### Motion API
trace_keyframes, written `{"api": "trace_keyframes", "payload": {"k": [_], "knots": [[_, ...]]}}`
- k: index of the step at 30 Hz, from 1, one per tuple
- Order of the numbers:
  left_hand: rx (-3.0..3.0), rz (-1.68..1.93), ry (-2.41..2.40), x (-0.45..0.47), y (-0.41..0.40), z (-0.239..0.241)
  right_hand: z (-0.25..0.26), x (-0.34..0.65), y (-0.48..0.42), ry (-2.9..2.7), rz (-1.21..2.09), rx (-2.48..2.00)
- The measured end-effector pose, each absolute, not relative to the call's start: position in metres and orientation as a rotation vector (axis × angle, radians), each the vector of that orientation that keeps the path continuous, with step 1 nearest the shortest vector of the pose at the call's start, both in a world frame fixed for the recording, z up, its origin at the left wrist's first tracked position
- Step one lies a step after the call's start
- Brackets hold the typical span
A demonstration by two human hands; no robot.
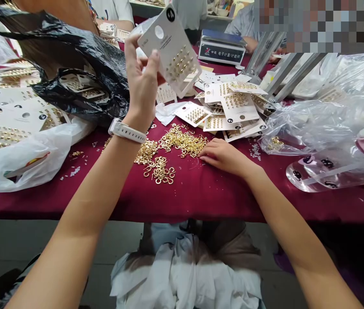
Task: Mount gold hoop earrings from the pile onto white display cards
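Note:
My left hand (143,73) is raised over the table, thumb in front, pinching a white earring card (169,47) by its left edge. Rows of small gold studs show on the card, along with a round hole and a black dot marked 4. My right hand (222,156) lies low on the cloth, fingers stretched to the left, their tips at the edge of a pile of gold hook-shaped pieces (182,140). Nearer to me is a smaller heap of gold hooks with rings (160,171). Tiny gold parts (146,151) lie beside it, partly hidden by my left forearm.
Earring cards (238,105) are stacked loosely behind my right hand. A black plastic bag (81,56) and a white bag (36,154) stand left, near more cards (10,124). A digital scale (222,47) sits behind. Clear plastic bags (313,122) cover the right. Other people sit opposite.

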State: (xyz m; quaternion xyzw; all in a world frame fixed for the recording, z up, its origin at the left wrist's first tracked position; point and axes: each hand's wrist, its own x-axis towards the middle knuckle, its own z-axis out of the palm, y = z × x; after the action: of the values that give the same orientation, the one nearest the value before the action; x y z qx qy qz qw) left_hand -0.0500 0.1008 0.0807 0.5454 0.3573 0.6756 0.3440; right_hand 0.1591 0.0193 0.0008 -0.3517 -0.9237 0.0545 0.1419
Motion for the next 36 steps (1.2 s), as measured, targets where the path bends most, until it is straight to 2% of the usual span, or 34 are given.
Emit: {"api": "trace_keyframes", "payload": {"k": [3, 5, 9, 12, 17, 22, 31, 36], "knots": [[1.051, 1.477, 0.701, -0.034, 0.079, 0.071, 0.002, 0.16, 0.02, -2.62, 0.136, -1.07], [0.939, 1.341, 0.711, -0.024, 0.066, 0.061, 0.006, 0.167, 0.02, -2.514, 0.144, -1.184], [0.81, 1.264, 0.701, -0.013, 0.044, 0.043, 0.02, 0.196, 0.025, -1.9, 0.2, -1.434], [0.747, 1.137, 0.681, -0.01, 0.03, 0.035, 0.025, 0.208, 0.029, -1.476, 0.439, -1.323], [0.715, 0.903, 0.731, -0.001, 0.008, 0.029, 0.028, 0.203, 0.028, -1.258, 0.781, -1.152], [0.902, 0.877, 0.763, -0.002, 0.005, 0.03, 0.031, 0.199, 0.022, -1.304, 0.82, -1.153], [1.156, 1.078, 0.77, -0.014, 0.023, 0.032, 0.026, 0.197, 0.024, -1.684, 0.457, -1.198], [1.277, 1.19, 0.825, -0.016, 0.025, 0.029, 0.03, 0.189, 0.017, -1.788, 0.536, -1.196]]}}
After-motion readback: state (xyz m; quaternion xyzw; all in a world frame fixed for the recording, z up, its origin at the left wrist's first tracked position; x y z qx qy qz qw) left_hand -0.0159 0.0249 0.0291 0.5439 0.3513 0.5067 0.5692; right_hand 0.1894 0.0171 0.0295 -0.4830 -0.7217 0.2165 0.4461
